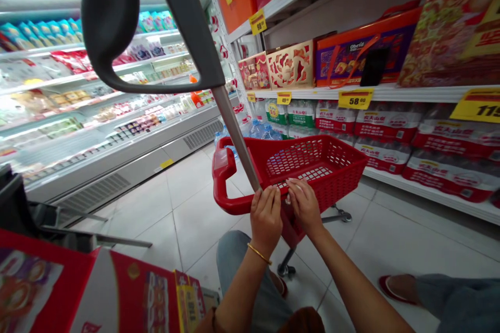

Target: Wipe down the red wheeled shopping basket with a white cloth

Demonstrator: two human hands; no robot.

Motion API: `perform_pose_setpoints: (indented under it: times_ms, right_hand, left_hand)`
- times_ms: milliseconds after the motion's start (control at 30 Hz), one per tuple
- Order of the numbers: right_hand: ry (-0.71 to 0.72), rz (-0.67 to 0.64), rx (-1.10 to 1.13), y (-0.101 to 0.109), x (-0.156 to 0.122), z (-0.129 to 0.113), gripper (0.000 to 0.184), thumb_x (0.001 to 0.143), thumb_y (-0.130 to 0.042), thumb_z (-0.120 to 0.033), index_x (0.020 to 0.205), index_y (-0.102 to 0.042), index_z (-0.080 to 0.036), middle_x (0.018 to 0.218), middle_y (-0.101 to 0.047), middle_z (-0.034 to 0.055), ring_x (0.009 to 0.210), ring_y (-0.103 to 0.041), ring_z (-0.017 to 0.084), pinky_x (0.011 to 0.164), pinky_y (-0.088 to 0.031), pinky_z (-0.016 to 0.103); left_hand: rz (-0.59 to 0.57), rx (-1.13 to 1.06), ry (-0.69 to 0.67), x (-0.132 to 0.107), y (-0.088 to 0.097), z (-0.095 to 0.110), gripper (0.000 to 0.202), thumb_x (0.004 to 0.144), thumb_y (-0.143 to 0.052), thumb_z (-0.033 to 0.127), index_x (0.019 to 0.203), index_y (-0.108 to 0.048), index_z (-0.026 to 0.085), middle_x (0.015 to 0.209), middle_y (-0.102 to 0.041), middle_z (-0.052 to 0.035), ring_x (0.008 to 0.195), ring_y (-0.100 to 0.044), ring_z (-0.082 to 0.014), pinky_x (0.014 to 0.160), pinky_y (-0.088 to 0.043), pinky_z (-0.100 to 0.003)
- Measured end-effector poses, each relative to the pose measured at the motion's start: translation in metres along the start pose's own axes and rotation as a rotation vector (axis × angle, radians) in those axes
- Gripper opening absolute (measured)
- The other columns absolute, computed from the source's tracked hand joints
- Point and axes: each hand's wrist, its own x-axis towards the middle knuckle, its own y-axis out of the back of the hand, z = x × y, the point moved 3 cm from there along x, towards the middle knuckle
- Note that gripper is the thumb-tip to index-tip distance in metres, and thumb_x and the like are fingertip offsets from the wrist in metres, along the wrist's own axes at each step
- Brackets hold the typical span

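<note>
A red plastic shopping cart with perforated walls stands on wheels in front of me, its basket seemingly without goods. My left hand is closed over the near rim, beside the foot of the metal pole. Just to its right, my right hand curls over the same rim, fingers bent and pointing inward. A tiny pale spot shows by the right fingertips; I cannot tell what it is. The pole leans up and left to a dark grey loop handle.
On the right, a shelf bears gift boxes above packs of bottled water. A refrigerated display runs along the left. Red cartons crowd the lower left. A red shoe rests on the tiled floor.
</note>
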Motion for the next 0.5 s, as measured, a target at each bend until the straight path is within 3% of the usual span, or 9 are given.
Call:
perform_pose_setpoints:
  times_ms: [500]
  right_hand:
    - [-0.034,0.044,-0.072,0.002,-0.002,0.051,0.031,0.095,-0.045,-0.023,0.124,-0.057,-0.021,0.117,-0.061,0.0127,0.112,-0.057,0.022,0.100,-0.046,0.047]
  left_hand:
    - [-0.029,0.061,-0.017,0.004,-0.010,0.002,0.039,0.092,-0.036,0.008,0.123,-0.059,0.011,0.116,-0.068,-0.0124,0.116,-0.058,-0.0185,0.114,-0.027,-0.039]
